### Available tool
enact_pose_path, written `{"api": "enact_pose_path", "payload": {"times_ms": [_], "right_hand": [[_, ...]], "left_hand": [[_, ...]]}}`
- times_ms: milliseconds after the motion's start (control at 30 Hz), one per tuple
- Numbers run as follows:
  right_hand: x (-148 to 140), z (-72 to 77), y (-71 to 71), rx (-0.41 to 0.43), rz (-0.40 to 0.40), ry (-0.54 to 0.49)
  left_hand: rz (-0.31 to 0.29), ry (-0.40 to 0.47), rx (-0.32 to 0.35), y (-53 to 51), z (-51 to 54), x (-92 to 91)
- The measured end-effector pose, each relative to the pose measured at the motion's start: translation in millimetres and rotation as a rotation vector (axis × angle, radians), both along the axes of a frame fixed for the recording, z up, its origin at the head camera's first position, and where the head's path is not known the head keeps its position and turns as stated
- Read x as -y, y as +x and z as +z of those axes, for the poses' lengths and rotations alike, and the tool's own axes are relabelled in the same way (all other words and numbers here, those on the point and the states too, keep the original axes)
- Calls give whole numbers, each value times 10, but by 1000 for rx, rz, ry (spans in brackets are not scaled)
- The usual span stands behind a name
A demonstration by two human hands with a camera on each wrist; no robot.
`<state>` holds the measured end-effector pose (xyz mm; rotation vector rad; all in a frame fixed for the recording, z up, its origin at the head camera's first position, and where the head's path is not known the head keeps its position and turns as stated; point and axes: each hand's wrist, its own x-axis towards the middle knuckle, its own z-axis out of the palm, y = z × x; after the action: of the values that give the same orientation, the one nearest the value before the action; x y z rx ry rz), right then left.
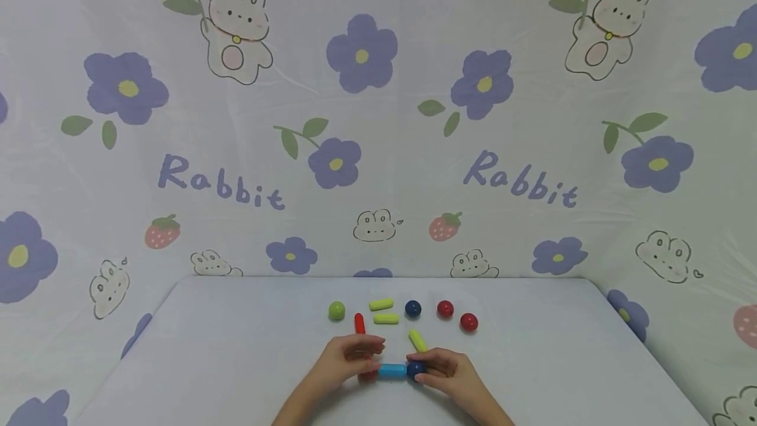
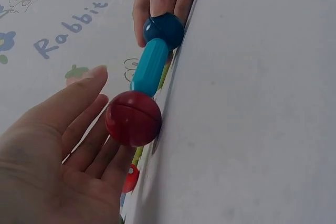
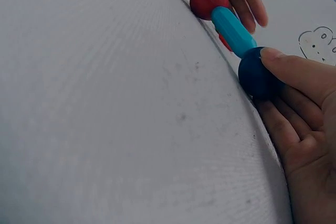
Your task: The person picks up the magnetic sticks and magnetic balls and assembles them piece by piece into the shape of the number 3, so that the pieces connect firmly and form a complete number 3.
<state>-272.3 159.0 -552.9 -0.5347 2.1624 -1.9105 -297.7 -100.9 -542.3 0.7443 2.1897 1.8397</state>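
Observation:
A light blue rod (image 1: 392,371) joins a red ball (image 2: 133,118) at its left end to a dark blue ball (image 1: 416,370) at its right. My right hand (image 1: 451,375) pinches the dark blue ball, its thumb (image 3: 294,72) on one side and fingers on the other. Around the red ball my left hand (image 1: 347,360) is spread, thumb lifted away and fingers extended behind the ball; whether they touch it I cannot tell. Just beyond the left hand lies a red rod (image 1: 359,324), partly hidden by it. A yellow-green rod (image 1: 417,340) lies past the right fingertips.
Farther back on the white table (image 1: 236,347) are a green ball (image 1: 336,311), two yellow-green rods (image 1: 386,319), another dark blue ball (image 1: 412,309) and two red balls (image 1: 445,309). A patterned cloth (image 1: 378,117) hangs behind the table.

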Motion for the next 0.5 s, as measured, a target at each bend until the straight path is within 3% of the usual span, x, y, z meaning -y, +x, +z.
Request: {"api": "enact_pose_path", "payload": {"times_ms": [133, 367, 500], "right_hand": [[-3, 6, 3, -13, 1, -9], [-7, -7, -5, -7, 3, -21], [-10, -33, -12, -4, 13, -30]], "left_hand": [[9, -2, -13, -7, 2, -51], [-41, 33, -62, -14, -23, -152], [-28, -10, -58, -9, -34, -198]]}}
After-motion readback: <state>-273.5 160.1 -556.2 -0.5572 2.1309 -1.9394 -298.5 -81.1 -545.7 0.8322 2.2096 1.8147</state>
